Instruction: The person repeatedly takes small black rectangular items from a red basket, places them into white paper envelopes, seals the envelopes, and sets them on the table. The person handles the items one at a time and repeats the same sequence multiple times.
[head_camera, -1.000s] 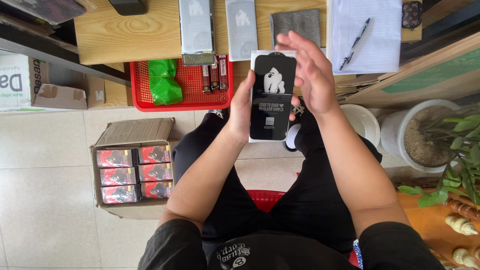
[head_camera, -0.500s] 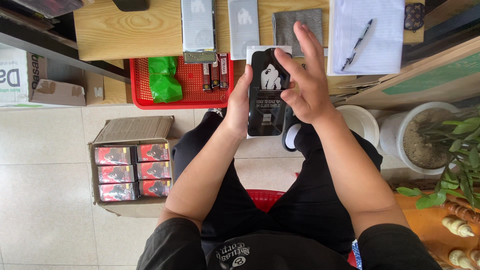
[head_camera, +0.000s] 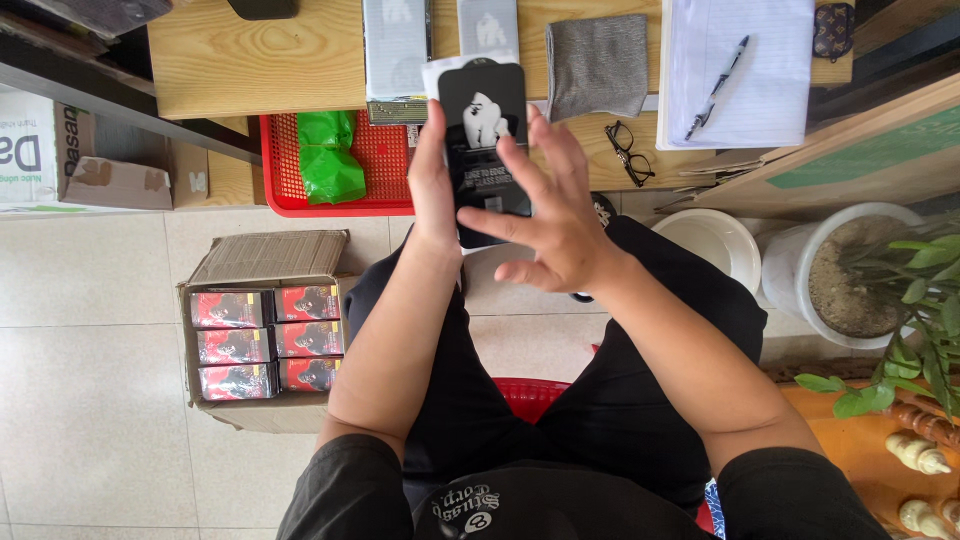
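Two hands at upper centre of the frame, left hand (head_camera: 432, 190) gripping a black packet (head_camera: 484, 140) by its left edge, right hand (head_camera: 550, 225) fingers spread over its lower front, counter (head_camera: 260, 60) above, red tray (head_camera: 385, 165) behind, box (head_camera: 265, 330) at left

Black packet (head_camera: 482, 130), red tray (head_camera: 385, 165), green bag (head_camera: 330, 155), grey cloth (head_camera: 597, 65)
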